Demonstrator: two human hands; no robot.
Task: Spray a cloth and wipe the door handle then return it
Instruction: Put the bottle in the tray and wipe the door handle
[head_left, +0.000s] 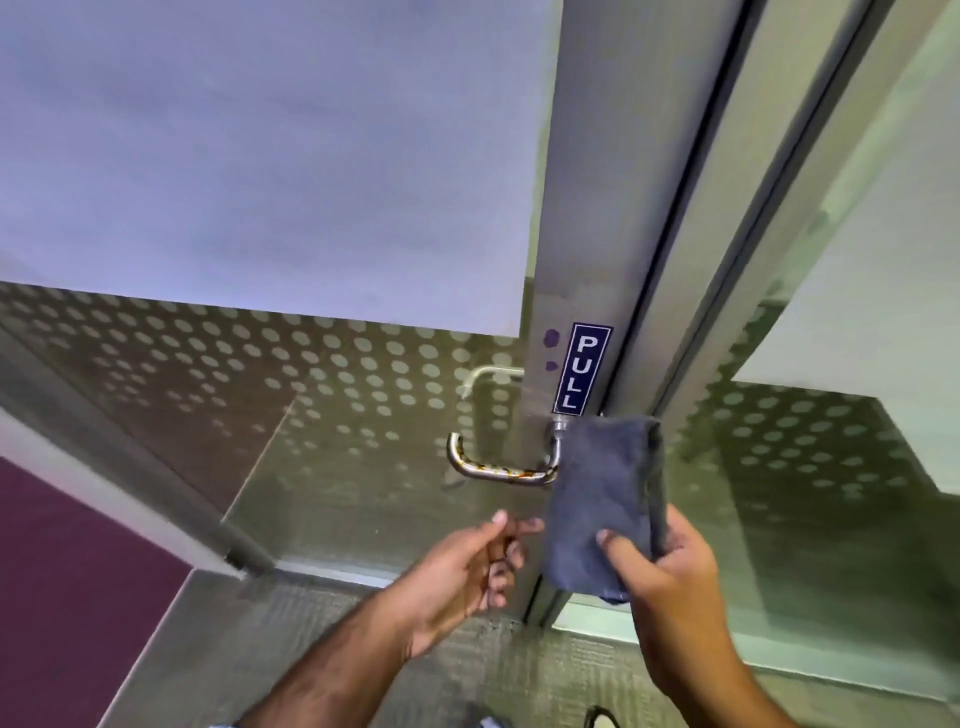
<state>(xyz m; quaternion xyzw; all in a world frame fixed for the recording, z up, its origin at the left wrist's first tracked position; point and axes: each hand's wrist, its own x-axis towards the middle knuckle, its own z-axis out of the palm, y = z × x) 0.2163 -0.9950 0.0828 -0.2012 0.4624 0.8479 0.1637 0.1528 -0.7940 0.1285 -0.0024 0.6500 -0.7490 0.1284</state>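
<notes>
A folded grey-blue cloth (605, 499) is held upright in my right hand (670, 577), thumb on its front. The cloth's top edge sits against the base of the metal lever door handle (493, 470), which juts left from the aluminium door frame (576, 208). The handle is shiny with brownish marks along its bar. My left hand (467, 566) hovers below the handle, fingers loosely curled and apart, holding nothing. No spray bottle is in view.
A blue PULL sticker (582, 369) is on the frame just above the handle. Frosted, dotted glass panels (311, 364) flank the frame on both sides. A second handle (488, 376) shows through the glass. Grey carpet (337, 623) lies below.
</notes>
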